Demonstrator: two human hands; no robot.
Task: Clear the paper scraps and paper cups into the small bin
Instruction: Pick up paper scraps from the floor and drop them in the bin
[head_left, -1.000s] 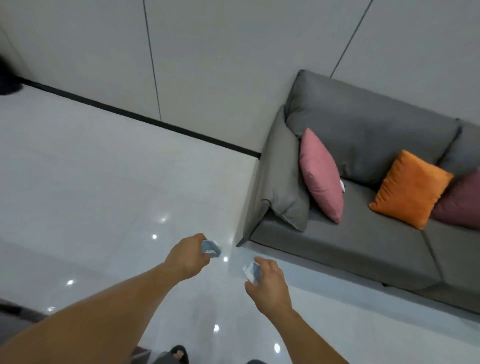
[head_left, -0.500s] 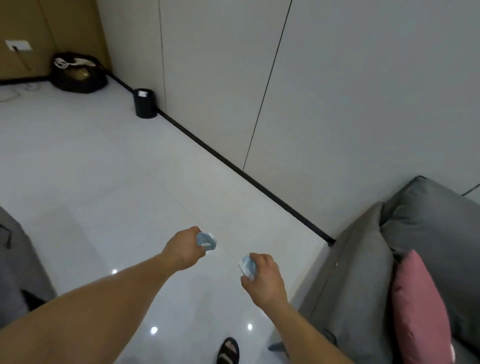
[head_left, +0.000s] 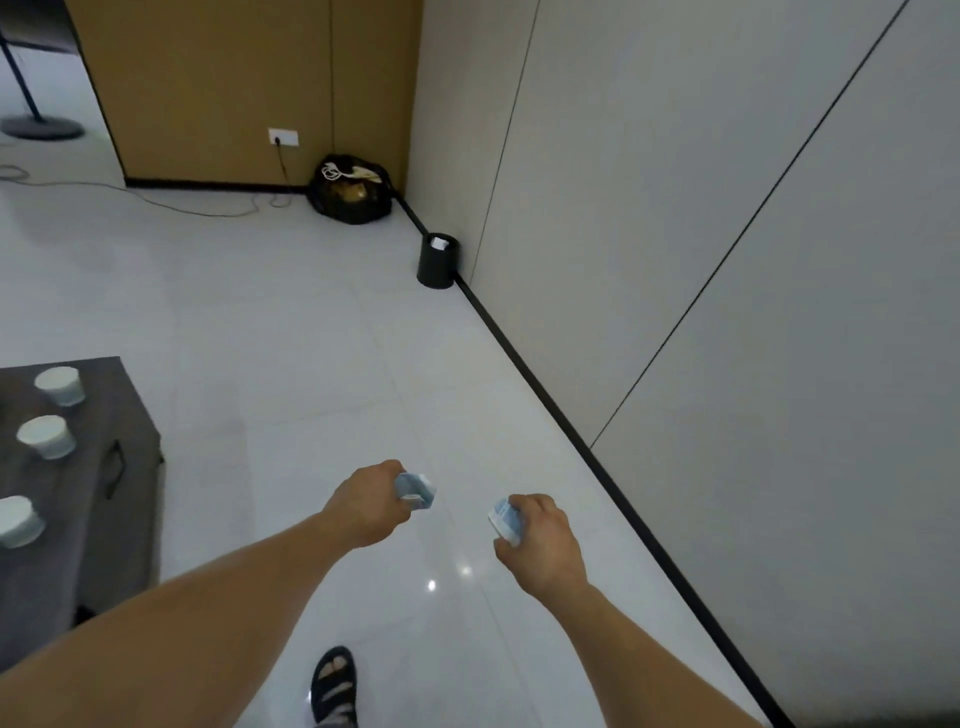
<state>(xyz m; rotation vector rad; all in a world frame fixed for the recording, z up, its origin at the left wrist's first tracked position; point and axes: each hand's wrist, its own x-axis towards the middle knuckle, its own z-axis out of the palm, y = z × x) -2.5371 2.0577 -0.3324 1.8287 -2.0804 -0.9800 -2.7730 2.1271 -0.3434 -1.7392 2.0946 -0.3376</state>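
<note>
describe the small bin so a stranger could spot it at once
Follow the black skirting strip along the right-hand wall toward the far corner. The small bin stands on the floor against that wall, just short of the corner. Unlike the lumpy black bag beyond it, it is a plain black cylinder with something white showing in its open top.

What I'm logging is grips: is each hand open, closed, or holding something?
Left hand: holding a crumpled paper cup.
Right hand: holding a second crumpled cup.
</note>
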